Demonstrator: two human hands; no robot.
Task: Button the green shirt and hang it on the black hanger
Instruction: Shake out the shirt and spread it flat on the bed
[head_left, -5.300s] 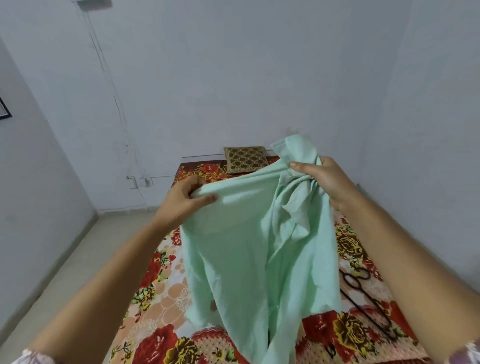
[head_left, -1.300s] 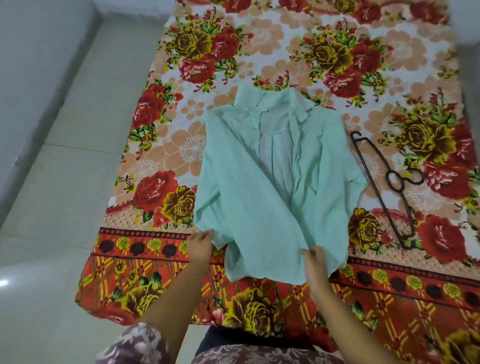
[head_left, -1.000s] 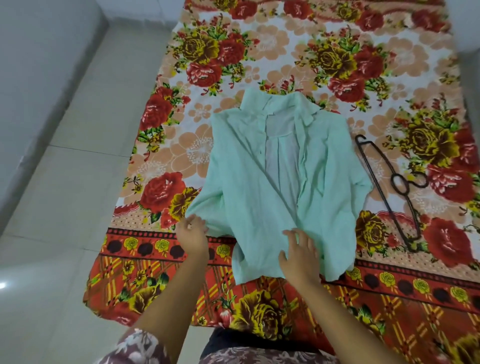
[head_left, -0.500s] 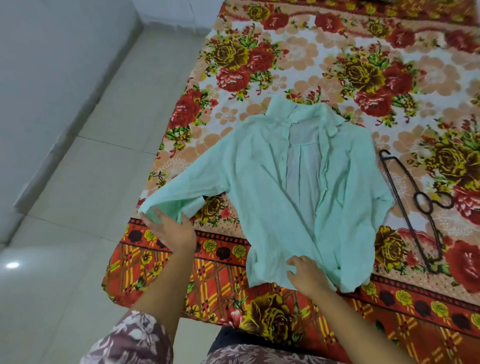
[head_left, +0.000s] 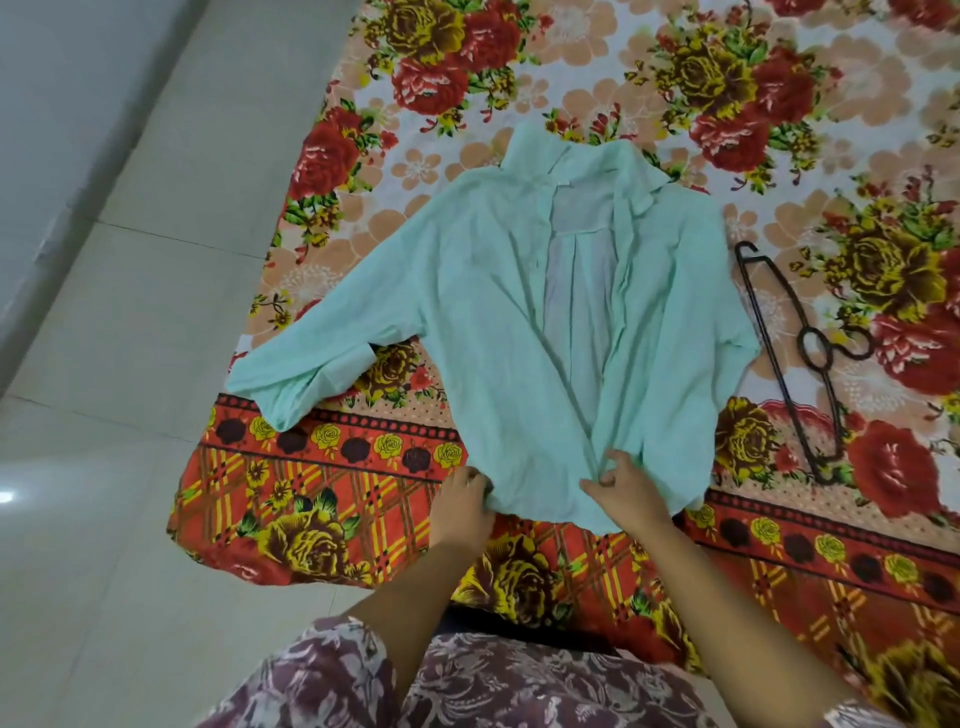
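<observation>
The green shirt (head_left: 493, 312) lies front-up on the flowered bedsheet, collar away from me, its front open down the middle. One sleeve stretches out to the left toward the bed's edge. My left hand (head_left: 462, 504) grips the bottom hem at the shirt's left corner. My right hand (head_left: 621, 491) pinches the lower end of the front edge near the hem. The black hanger (head_left: 779, 332) lies flat on the sheet to the right of the shirt, apart from both hands.
The flowered bedsheet (head_left: 597, 78) covers the bed; its patterned border hangs over the near edge. A pale tiled floor (head_left: 114, 364) runs along the left, with a wall at the far left.
My left hand let go of the spread sleeve and moved right to the hem's left corner. My right hand stayed at the lower front edge. The camera came closer.
</observation>
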